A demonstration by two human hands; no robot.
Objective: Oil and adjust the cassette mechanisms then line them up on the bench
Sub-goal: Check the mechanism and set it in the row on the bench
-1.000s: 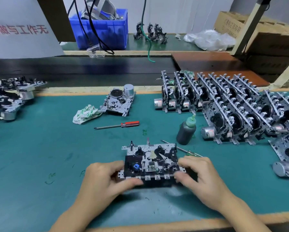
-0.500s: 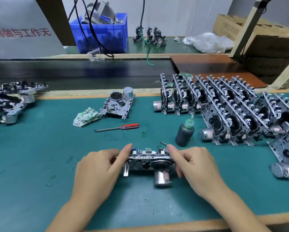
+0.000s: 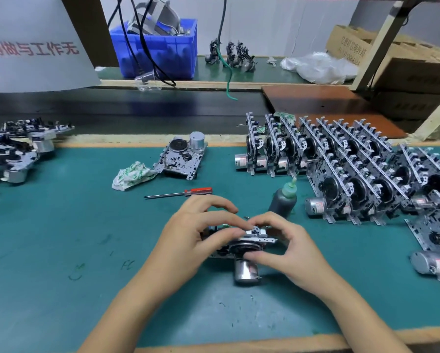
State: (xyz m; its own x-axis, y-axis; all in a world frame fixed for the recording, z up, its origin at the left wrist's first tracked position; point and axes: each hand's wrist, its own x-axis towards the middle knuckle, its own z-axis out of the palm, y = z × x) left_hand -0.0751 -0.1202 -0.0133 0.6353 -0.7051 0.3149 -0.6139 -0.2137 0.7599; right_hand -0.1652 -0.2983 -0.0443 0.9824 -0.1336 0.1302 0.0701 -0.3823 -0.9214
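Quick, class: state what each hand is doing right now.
Left hand: fingers curled round the cassette mechanism, gripping it.
Right hand: also gripping the mechanism, thumb on its underside.

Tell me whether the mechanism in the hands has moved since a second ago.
Yes. The cassette mechanism was lying flat with its top up; now both hands hold it tipped on edge, motor toward the person, still just in front of the oil bottle.

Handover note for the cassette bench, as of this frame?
Left hand and right hand: both grip one cassette mechanism over the green mat, motor can toward the person.
Oil bottle stands capped just behind; red screwdriver lies left of it.
Done: rows of mechanisms stand on edge at right.
Left: finish this unit, add it to the rows; one flat unit by the rag and a pile far left wait.
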